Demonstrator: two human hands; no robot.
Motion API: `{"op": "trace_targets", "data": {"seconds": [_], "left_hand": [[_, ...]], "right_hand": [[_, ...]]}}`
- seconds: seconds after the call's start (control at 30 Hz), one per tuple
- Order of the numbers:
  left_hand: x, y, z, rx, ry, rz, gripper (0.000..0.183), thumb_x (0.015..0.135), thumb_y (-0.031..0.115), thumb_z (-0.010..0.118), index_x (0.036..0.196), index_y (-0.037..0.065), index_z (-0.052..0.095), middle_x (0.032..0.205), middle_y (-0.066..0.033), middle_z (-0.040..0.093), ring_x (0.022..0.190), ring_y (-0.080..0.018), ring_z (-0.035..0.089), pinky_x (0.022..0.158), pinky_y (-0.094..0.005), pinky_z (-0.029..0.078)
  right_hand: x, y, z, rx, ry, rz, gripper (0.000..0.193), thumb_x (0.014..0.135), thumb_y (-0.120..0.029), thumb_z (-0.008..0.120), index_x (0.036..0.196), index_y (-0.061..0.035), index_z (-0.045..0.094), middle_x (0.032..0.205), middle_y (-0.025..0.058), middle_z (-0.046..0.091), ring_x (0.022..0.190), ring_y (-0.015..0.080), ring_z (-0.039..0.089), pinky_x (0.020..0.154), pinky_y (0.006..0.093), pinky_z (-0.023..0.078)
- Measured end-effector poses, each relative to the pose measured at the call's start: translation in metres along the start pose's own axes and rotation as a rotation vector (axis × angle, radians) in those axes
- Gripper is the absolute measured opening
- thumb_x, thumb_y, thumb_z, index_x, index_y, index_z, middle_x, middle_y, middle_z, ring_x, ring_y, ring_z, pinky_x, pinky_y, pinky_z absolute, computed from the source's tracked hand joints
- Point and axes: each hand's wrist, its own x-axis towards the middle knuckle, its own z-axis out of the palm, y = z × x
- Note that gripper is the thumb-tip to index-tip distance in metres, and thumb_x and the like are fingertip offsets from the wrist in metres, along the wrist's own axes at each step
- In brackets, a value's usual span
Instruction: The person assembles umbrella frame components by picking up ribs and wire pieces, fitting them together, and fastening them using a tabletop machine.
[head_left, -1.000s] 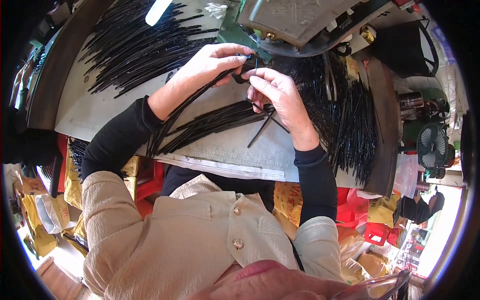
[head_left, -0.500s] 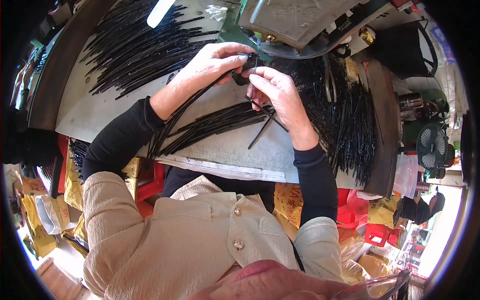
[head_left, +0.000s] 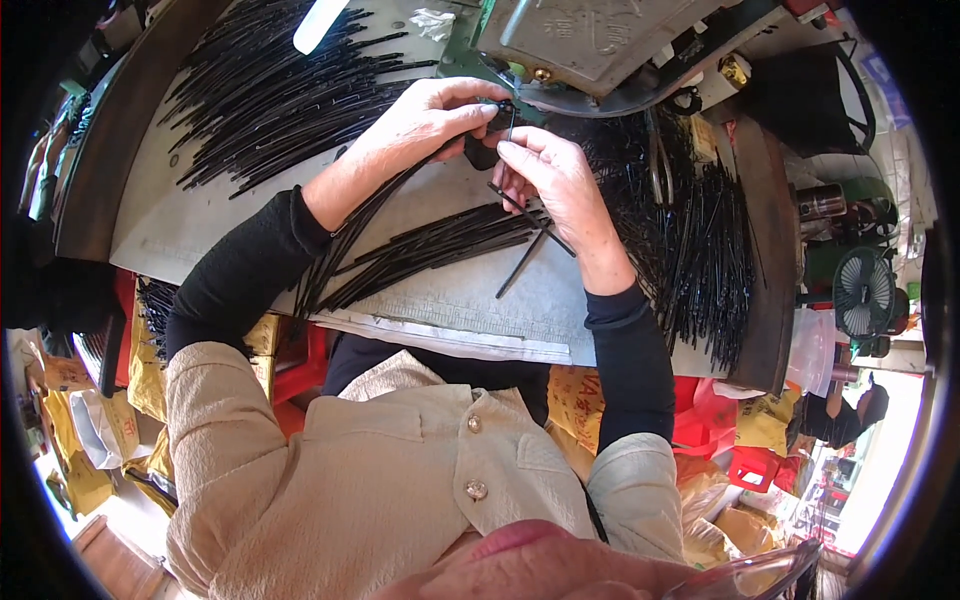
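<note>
Under the front of the green machine (head_left: 465, 55), my left hand (head_left: 425, 125) is closed, pinching the end of thin black strips that trail back under its wrist. My right hand (head_left: 552, 178) is close beside it, thumb and fingers closed on a slim black strip (head_left: 530, 214) that slants down below the palm. A thin upright piece runs between the fingertips of both hands; its exact kind is too small to tell. Below the hands, a loose bundle of black strips (head_left: 430, 248) lies on the pale metal tabletop (head_left: 460, 312). Another single strip (head_left: 522, 266) crosses near my right wrist.
A large spread of black strips (head_left: 280, 110) covers the table's left side. A dense, tangled heap (head_left: 710, 260) lies at the right, with metal tongs-like handles (head_left: 660, 165) above it. The machine's grey metal cover (head_left: 590, 40) overhangs the far side. A fan (head_left: 864, 290) stands beyond the right edge.
Both hands stay at nearly the same place by the machine. The right hand and the strip under it have shifted very slightly; nothing has been let go.
</note>
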Motion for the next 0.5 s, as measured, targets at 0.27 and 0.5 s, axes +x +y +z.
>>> {"op": "trace_targets", "data": {"seconds": [0.27,0.5], "left_hand": [[0.0013,0.0012,-0.0004,-0.007,0.012,0.003,0.031,0.089,0.020,0.053,0.116,0.004,0.056,0.073,-0.0018,0.056,0.050,-0.0032,0.044,0.043,-0.0168,0.035],[0.0048,-0.0017,-0.0038,-0.046,-0.035,-0.011,0.032,0.090,0.024,0.052,0.117,0.006,0.056,0.075,-0.0008,0.054,0.052,-0.0025,0.044,0.042,-0.0149,0.032]], "right_hand": [[0.0009,-0.0031,0.0005,-0.035,0.010,0.003,0.023,0.091,-0.016,0.049,0.102,0.0015,0.057,0.070,0.0034,0.057,0.053,0.0067,0.052,0.047,0.0179,0.042],[0.0018,-0.0042,-0.0009,-0.031,0.001,0.008,0.023,0.091,-0.015,0.048,0.103,0.0021,0.057,0.070,0.0037,0.057,0.053,0.0069,0.053,0.047,0.0179,0.043]]}}
